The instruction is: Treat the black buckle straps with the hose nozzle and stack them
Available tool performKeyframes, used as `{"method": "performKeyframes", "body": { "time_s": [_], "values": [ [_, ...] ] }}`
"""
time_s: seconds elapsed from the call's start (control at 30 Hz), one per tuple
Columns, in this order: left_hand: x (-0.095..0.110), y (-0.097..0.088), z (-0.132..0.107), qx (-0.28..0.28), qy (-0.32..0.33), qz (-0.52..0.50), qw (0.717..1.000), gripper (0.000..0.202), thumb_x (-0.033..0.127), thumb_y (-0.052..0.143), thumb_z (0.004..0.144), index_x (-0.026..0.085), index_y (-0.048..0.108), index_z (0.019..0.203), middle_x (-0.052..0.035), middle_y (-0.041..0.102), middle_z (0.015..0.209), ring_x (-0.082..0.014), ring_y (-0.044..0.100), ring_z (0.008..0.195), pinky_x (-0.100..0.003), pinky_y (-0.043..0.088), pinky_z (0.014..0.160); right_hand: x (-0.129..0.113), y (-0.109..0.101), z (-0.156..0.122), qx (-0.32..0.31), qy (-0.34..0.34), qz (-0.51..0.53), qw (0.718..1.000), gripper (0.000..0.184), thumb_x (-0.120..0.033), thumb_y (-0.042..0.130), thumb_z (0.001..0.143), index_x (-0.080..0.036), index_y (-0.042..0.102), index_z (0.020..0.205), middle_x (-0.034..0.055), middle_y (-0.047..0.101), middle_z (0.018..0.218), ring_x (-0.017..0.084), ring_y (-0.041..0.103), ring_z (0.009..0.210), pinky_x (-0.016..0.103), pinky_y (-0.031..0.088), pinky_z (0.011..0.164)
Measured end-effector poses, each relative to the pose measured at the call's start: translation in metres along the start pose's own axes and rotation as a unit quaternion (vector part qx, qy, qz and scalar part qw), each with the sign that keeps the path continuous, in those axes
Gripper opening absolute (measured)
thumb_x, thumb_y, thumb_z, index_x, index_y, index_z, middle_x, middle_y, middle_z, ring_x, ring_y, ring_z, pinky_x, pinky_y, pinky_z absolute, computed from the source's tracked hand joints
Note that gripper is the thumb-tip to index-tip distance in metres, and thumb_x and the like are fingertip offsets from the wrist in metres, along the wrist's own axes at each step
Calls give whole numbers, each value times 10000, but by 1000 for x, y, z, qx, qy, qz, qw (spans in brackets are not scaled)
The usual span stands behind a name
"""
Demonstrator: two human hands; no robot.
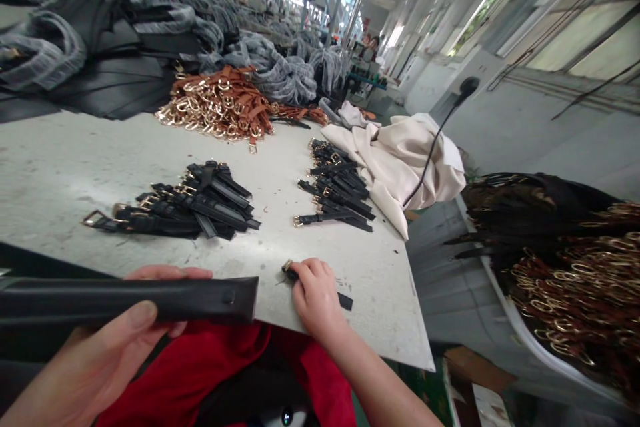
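My left hand (125, 327) grips a long, dark leather-like piece (210, 297) with the thumb in front and the fingers behind. The piece has a squared end, and a small slot-like mark shows near it. At the table's front edge, my right hand (320, 293) is closed over a short black buckle strap (345, 301). Its gold buckle peeks out on one side of the fingers and its flat tail on the other; the middle is hidden. Beyond my hands lie a left pile of black buckle straps (185, 203) and a smaller right pile (337, 180).
Brown straps with gold hardware (220, 103) are heaped farther back. Black panels (115, 80) and plastic-wrapped bundles (270, 67) fill the far left. Cream cloth (400, 153) drapes over the right edge, crossed by a black cable (435, 140). A bin (520, 320) of gold-ringed straps stands right.
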State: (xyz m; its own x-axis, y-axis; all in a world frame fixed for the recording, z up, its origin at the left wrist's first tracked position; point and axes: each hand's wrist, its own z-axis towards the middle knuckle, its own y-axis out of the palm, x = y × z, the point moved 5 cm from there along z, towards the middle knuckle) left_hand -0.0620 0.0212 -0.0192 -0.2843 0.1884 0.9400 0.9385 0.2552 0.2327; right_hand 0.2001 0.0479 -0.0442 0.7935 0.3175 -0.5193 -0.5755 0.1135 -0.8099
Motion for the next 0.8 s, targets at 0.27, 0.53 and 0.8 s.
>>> {"method": "performKeyframes", "body": {
  "time_s": [0.27, 0.53, 0.8],
  "values": [
    [3, 6, -5, 7, -17, -11, 1000, 361, 541, 804, 500, 314, 741, 775, -82, 764, 925, -291, 664, 699, -358, 557, 485, -7, 1, 0, -48, -41, -3, 998, 566, -76, 481, 756, -208, 562, 1301, 93, 624, 1196, 250, 539, 1086, 430, 412, 954],
    [15, 21, -5, -45, -31, -27, 998, 331, 446, 847, 553, 272, 749, 817, -51, 767, 908, -186, 650, 686, -237, 545, 549, 15, -26, -11, 1, 30, -6, 1000, 306, -258, 555, 858, -184, 659, 1136, 112, 661, 1051, 268, 582, 972, 451, 457, 873],
    [12, 105, 10, -169, 39, 14, 985, 291, 377, 843, 608, 217, 764, 837, -45, 730, 869, -133, 592, 610, -217, 494, 512, 19, -23, -15, -10, 34, 21, 999, 291, -192, 581, 783, -142, 630, 1066, 126, 652, 1008, 267, 589, 952, 434, 469, 853]
  ]
}}
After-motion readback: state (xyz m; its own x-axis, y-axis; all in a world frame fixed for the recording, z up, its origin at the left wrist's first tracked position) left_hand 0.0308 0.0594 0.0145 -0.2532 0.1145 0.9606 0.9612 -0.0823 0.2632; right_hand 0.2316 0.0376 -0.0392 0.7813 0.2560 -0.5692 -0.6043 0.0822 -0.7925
